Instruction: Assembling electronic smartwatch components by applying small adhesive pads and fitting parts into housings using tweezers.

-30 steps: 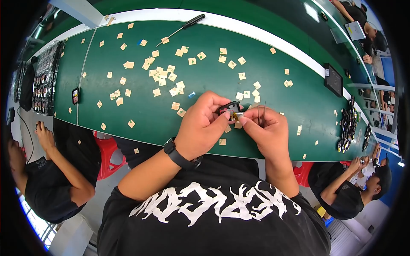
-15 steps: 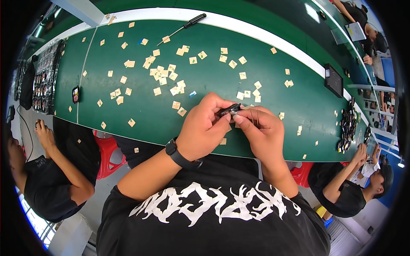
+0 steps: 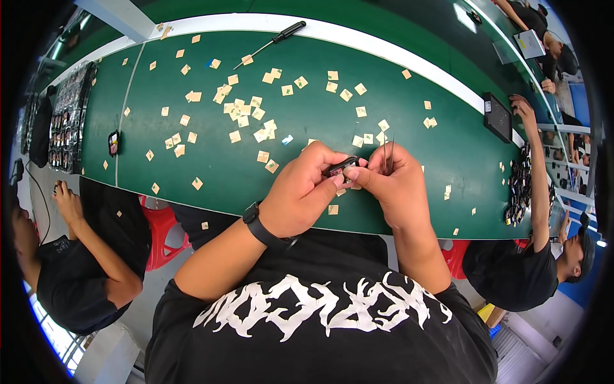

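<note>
Near the front of the green table, my left hand [image 3: 298,192] is closed on a small black electronic device [image 3: 337,168] with an open side showing parts inside. My right hand [image 3: 399,188] is closed too. A pair of metal tweezers [image 3: 389,155] is tucked in its fingers, tips pointing away from me. The right thumb presses on the device's right end, and the fingers of both hands hide part of it. Small beige paper squares [image 3: 240,109] with green marks lie scattered over the table, several close to my hands.
A black-handled screwdriver [image 3: 272,45] lies at the far edge. On the left are trays of small parts [image 3: 67,121] and one loose device [image 3: 114,143]. A black tray [image 3: 497,118] and a heap of black parts [image 3: 519,189] are at the right. Co-workers sit on both sides; the right one's arm [image 3: 540,166] reaches across.
My right hand has turned, so the tweezers now point away from me, and its thumb rests on the device. The right co-worker's arm has stretched out toward the black tray.
</note>
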Tool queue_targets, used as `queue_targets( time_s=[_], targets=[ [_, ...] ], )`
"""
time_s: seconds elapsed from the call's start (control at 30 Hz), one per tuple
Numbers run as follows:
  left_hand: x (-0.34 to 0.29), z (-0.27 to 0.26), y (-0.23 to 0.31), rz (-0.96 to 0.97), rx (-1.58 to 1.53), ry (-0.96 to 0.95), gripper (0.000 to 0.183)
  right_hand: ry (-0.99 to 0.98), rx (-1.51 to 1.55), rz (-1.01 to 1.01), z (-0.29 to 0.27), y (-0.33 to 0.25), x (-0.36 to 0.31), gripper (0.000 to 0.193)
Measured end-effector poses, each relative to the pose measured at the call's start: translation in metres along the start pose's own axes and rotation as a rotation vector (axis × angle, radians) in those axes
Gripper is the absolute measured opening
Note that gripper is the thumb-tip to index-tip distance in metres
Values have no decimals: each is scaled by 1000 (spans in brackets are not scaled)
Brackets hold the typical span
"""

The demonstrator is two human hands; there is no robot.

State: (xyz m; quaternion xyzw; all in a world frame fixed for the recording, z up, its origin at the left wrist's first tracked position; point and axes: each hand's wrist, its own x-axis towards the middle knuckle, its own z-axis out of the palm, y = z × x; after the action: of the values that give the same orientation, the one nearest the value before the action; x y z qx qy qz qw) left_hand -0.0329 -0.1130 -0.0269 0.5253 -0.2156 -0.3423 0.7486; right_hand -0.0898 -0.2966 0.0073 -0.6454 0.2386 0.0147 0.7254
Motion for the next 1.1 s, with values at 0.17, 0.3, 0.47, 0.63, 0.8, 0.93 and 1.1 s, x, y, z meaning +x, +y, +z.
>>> queue_targets(
  time_s=[0.17, 0.3, 0.47, 0.63, 0.8, 0.93, 1.1],
  targets=[
    [1, 0, 0, -41, -23, -23, 21, -119, 82, 44, 1, -9, 2, 20],
    [2, 10, -2, 75, -212, 51, 25, -127, 94, 10, 9, -12, -1, 22],
    [-5, 10, 7, 81, 8, 77, 30, -41, 20, 83, 7, -24, -19, 18],
    [-21, -4, 20, -52, -3, 37, 32, -111, -124, 36, 23, -30, -29, 15],
    [-39, -22, 34, -98, 20, 90, 36, -170, -232, 79, 42, -26, -27, 12],
    [-48, -50, 40, -22, 404, 21, 35, -161, -262, 143, 65, -32, -22, 11],
    [-54, -74, 57, -288, 103, -44, 31, -157, -226, 216, 90, -32, -17, 12]
  ],
)
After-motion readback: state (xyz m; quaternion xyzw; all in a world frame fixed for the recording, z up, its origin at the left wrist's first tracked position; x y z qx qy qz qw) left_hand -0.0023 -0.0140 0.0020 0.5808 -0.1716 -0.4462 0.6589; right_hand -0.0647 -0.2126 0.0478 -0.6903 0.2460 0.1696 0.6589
